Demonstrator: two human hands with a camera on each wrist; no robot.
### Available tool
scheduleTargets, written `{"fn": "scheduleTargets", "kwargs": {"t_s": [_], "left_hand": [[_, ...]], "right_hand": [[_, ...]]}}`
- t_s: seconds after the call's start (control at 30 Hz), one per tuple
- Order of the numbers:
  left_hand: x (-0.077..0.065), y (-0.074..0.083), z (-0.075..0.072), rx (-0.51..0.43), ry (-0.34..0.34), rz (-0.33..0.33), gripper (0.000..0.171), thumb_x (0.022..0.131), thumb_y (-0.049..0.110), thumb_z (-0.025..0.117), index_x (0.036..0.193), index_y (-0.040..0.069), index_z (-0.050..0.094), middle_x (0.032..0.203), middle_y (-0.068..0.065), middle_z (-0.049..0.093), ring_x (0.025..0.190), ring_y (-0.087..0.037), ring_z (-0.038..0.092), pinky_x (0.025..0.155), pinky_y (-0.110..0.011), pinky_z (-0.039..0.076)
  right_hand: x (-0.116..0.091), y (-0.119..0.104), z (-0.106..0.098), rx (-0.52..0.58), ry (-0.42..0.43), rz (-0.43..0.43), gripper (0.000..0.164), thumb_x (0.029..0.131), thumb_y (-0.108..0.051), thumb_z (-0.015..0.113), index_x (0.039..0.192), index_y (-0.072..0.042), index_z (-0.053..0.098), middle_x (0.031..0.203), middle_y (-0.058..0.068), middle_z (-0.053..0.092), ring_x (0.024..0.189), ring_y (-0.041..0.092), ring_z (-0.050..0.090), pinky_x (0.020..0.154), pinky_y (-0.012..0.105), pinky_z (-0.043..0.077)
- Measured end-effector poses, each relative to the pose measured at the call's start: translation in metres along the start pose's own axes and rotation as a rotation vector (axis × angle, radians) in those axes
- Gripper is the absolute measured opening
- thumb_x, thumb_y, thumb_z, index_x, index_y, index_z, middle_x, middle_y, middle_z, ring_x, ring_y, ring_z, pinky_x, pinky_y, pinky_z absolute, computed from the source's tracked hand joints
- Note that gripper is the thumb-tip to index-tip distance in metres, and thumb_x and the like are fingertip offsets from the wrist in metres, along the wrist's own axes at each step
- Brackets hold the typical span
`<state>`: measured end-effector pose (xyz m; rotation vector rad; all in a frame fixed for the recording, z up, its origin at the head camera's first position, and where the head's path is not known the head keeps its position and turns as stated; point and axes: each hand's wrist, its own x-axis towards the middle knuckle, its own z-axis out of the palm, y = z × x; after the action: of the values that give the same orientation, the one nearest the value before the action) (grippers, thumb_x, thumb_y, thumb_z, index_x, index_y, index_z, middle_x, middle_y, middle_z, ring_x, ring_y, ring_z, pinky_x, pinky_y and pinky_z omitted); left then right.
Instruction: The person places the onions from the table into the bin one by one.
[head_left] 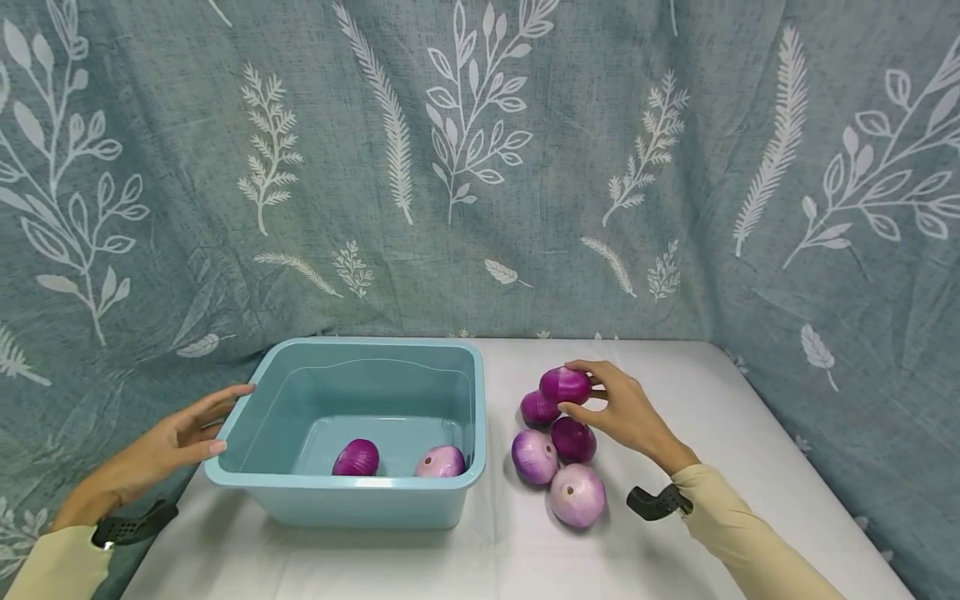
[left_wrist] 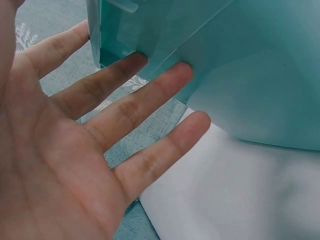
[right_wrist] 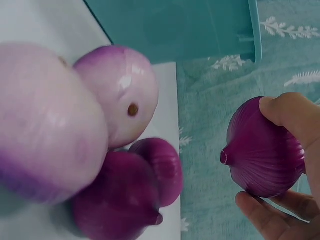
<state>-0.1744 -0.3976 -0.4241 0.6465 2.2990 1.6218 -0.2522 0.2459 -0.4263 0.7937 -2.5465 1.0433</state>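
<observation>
Purple and glossy, the held onion (head_left: 565,386) hung over the white table (head_left: 720,400), pinched in the right hand (head_left: 626,408) — thumb and fingers opposed, presumably so its roundness couldn't slip. Four loose onions (head_left: 566,446) clustered close by; two others (head_left: 356,458) lay inside the blue tub (head_left: 345,482). The left hand (head_left: 176,442) spread its fingers along the tub's side — perhaps to steady it, though how firmly they touched, I couldn't tell.

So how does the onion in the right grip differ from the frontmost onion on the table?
The held onion is deep purple; the front onion is mostly whitish pink. The held onion is in the right grip, off the table, while the front onion rests on the table. Both are rounded.
</observation>
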Motion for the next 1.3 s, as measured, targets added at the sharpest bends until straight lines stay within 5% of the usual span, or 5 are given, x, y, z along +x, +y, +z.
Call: {"fn": "scheduleTargets", "kwargs": {"t_s": [0.43, 1.3], "left_hand": [[-0.001, 0.005, 0.001, -0.017, -0.015, -0.002, 0.068, 0.11, 0.002, 0.043, 0.168, 0.018, 0.01, 0.16, 0.022, 0.025, 0.132, 0.007, 0.045, 0.097, -0.028, 0.052], [-0.001, 0.005, 0.001, 0.022, -0.001, -0.003, 0.069, 0.109, 0.002, 0.047, 0.167, 0.018, 0.013, 0.167, 0.01, 0.021, 0.134, 0.011, 0.039, 0.096, -0.023, 0.05]], "right_hand": [[0.011, -0.027, 0.009, 0.046, 0.009, -0.106, 0.063, 0.084, -0.023, 0.089, 0.138, -0.011, 0.061, 0.132, 0.001, 0.061, 0.116, 0.018, 0.063, 0.09, 0.027, 0.057], [0.029, -0.074, 0.027, 0.159, 0.047, -0.201, 0.061, 0.083, -0.025, 0.09, 0.137, -0.015, 0.062, 0.132, -0.001, 0.062, 0.116, 0.016, 0.064, 0.087, 0.028, 0.059]]}}
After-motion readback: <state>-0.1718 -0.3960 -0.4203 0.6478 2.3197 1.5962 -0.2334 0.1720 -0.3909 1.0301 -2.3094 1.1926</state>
